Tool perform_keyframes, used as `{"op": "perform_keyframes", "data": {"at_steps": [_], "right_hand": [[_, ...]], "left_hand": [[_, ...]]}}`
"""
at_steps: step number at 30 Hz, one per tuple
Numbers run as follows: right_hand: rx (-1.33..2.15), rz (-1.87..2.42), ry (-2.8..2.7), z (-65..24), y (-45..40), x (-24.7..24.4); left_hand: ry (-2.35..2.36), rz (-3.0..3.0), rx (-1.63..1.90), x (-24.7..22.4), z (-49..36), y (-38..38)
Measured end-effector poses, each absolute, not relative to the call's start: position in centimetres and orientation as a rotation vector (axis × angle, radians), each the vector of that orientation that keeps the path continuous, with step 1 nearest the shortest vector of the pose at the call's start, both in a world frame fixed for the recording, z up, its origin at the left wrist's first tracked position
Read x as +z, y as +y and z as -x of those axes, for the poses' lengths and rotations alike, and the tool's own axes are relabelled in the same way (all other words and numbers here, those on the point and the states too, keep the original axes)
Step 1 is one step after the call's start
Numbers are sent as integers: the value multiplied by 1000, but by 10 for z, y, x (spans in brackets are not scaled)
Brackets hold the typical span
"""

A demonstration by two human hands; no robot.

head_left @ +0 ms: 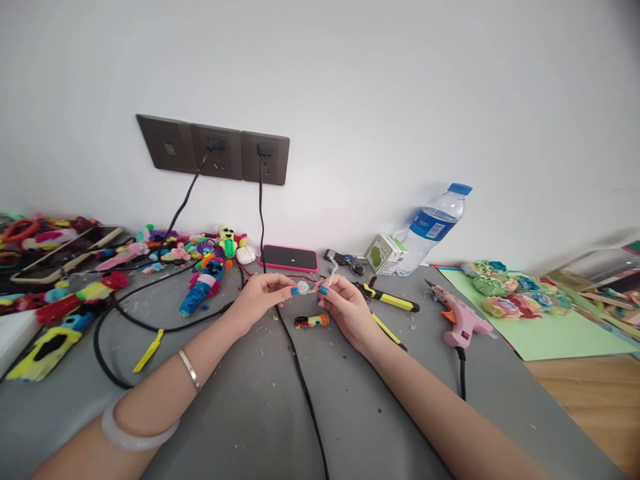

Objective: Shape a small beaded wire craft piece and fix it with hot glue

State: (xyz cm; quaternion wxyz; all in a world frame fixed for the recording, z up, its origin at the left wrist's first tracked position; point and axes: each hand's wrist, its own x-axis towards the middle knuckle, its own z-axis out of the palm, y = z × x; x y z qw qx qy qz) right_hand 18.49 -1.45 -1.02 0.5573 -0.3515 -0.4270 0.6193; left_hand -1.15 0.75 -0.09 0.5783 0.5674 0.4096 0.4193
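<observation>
My left hand [265,299] pinches one end of a silvery white pipe cleaner [305,287], where it is coiled into a small clump. At the other side, my right hand [347,308] is closed on the same strand, and a loose length of it sticks up above the fingers. The hands are close together over the grey table [250,413]. Just below them lies a small figure [312,321] in black, yellow, red and orange. Yellow-and-black pliers [393,299] rest right behind my right hand.
A black cable [300,373] runs beneath the hands. Behind are a pink-edged phone [290,258], keys [356,267], a green-white box [385,255] and a leaning bottle [430,230]. A pink glue gun [463,323] lies right; colourful pipe-cleaner figures [203,287] crowd the left.
</observation>
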Motion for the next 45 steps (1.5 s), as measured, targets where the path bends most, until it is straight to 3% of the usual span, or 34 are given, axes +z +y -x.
{"op": "perform_keyframes", "data": {"at_steps": [32,45], "right_hand": [[1454,864,-899,-187,-12,-11],[1339,887,-1138,-185,-14,-15]], "left_hand": [[998,-1319,959,0,11,7],[980,-1368,999,0,10,7]]}}
